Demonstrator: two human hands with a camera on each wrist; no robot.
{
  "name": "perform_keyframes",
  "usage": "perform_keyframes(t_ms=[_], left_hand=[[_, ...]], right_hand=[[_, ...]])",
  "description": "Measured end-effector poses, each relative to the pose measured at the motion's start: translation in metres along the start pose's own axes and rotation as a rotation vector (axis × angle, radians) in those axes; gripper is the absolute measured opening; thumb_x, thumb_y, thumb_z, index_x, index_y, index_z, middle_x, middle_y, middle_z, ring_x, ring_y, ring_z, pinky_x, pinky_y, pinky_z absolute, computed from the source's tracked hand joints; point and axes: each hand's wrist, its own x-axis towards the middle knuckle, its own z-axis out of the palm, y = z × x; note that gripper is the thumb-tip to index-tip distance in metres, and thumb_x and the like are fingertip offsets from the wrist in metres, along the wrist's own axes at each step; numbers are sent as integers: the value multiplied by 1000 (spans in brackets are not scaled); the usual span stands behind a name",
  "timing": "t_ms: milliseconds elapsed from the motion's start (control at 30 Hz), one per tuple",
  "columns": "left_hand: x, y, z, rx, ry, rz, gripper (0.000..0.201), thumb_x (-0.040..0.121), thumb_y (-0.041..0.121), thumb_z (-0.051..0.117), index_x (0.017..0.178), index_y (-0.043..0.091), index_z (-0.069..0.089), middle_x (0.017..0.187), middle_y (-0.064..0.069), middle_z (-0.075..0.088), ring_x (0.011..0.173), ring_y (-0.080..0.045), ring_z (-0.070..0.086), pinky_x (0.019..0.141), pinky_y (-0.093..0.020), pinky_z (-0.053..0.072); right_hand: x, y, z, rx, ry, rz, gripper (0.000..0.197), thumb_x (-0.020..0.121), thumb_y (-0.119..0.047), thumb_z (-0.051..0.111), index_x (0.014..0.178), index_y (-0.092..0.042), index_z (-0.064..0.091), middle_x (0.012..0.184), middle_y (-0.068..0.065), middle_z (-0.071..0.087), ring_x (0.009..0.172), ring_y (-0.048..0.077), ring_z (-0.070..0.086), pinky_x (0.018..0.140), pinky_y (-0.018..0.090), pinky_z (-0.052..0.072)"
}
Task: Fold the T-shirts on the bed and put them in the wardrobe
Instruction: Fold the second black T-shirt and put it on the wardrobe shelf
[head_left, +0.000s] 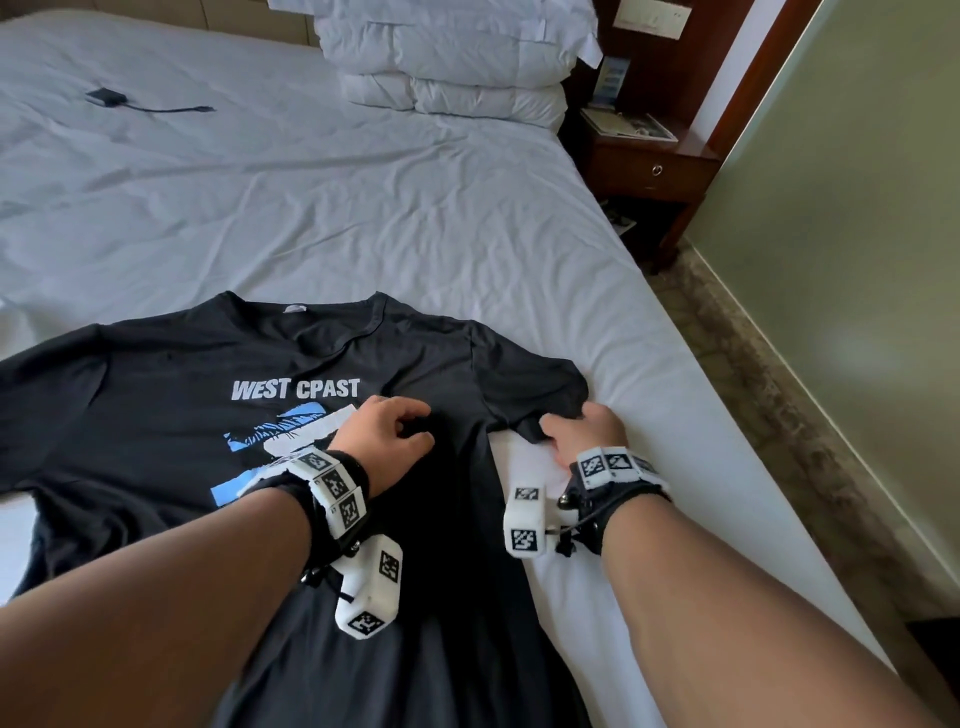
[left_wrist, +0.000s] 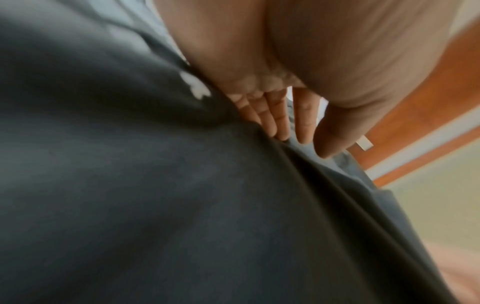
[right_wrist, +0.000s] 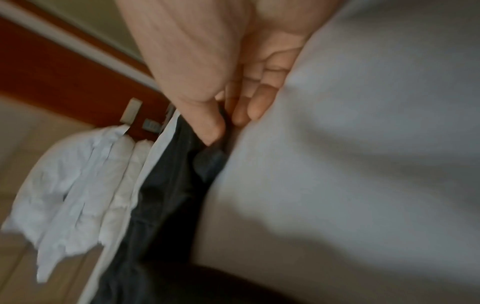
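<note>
A black T-shirt with a "WEST CPAST" print lies face up and spread out on the white bed. My left hand rests on its chest, just right of the print. In the left wrist view its fingers lie fairly straight against the dark fabric. My right hand is at the hem of the shirt's right sleeve. In the right wrist view the thumb and fingers of my right hand pinch the black sleeve just above the sheet.
Stacked white pillows sit at the head of the bed. A small black device with a cable lies at the far left. A wooden nightstand stands beside the bed; a narrow carpet strip runs along the green wall.
</note>
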Motion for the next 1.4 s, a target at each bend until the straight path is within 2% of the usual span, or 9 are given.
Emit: perform_keyframes(t_ms=[233,433,567,767,867,933,1033,1133,1400], left_hand=[[-14,-7,-15,394,-11,94,41,90,39,62,130,36,60,142,7,48,130,-24,40,110,-33,34],[3,-14,-33,538,35,-27,59,88,61,53,144,42,45,158,8,33,146,-23,24,119,-41,25],[13,-36,-55,492,36,-145,62,89,66,48,147,45,39,162,7,27,150,-22,18,122,-39,18],[15,-46,-69,462,83,-49,56,94,55,50,147,38,44,162,5,29,150,-24,19,122,-41,19],[20,-59,-89,538,130,-62,52,93,56,52,143,42,48,161,6,31,149,-26,21,120,-43,23],[26,-80,-109,626,121,-133,59,89,67,48,145,47,43,161,8,29,149,-26,20,120,-47,25],[35,-117,-142,625,76,-299,90,70,96,36,148,51,32,163,8,26,149,-29,21,118,-53,27],[42,-139,-159,595,49,-332,117,49,109,25,149,50,30,163,8,26,150,-30,21,120,-53,24],[40,-143,-159,553,49,-337,104,60,103,34,150,51,28,164,10,24,151,-27,18,121,-51,23]], right_hand=[[-24,-12,17,-71,-49,-54,97,70,-55,70,156,-30,30,146,-8,53,127,25,58,106,40,46],[2,-2,6,-218,-40,-33,71,67,-24,63,137,-25,52,121,0,67,95,26,67,83,34,54],[17,9,-4,-268,-11,-31,75,53,-37,64,127,-26,56,111,1,71,93,27,69,82,35,57],[-17,-63,10,-93,232,-353,61,84,-33,62,143,-22,51,147,4,41,126,28,54,104,35,44],[-35,-99,59,-406,-126,-729,49,89,-34,62,137,-27,60,147,-3,46,138,17,43,111,23,30],[-39,-110,96,-732,-413,-807,63,88,-56,58,148,-38,47,164,-4,26,152,17,20,122,35,21],[-27,-111,132,-1119,-572,-771,82,85,-81,42,157,-50,15,170,-11,-6,156,19,-6,124,54,7],[-7,-105,147,-1194,-545,-785,83,86,-84,34,157,-51,8,170,-10,-7,156,21,-6,124,55,4],[66,-93,88,-1138,-336,-518,80,89,-79,25,160,-44,7,170,-12,-1,156,17,0,125,47,9]])
